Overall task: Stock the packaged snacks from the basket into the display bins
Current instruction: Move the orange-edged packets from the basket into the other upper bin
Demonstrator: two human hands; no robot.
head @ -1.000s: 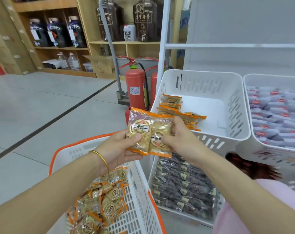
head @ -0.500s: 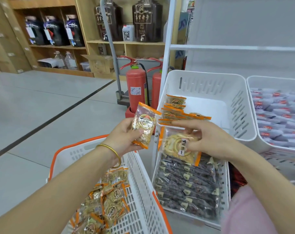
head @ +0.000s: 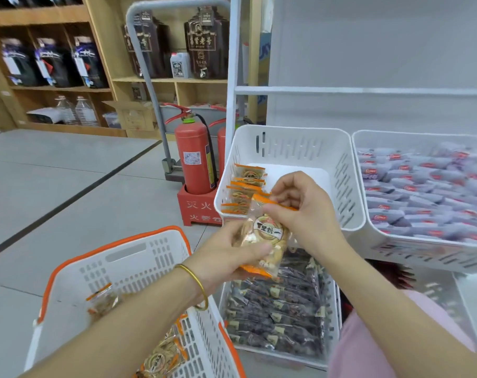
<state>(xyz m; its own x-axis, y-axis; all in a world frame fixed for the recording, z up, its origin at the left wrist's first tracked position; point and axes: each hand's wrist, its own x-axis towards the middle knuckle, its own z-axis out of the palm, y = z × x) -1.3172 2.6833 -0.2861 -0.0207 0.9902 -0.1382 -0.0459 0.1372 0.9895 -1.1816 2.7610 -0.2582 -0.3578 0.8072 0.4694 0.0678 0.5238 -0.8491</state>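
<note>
Held snack packet at centre reads 百里挑一 on its round label; the red extinguisher stand just left of it shows 灭火; the dark jar at upper centre bears four characters, too blurred to trust.

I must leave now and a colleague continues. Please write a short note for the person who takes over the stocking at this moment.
Left hand: holds a snack pack from below.
Right hand: pinches the top edge of the same pack.
The pack is in the air, in front of the upper white bin.
Done: a few orange-edged packs lie at that bin's left side.
Left: place this pack, then move the remaining packs from the orange-rimmed basket.
</note>
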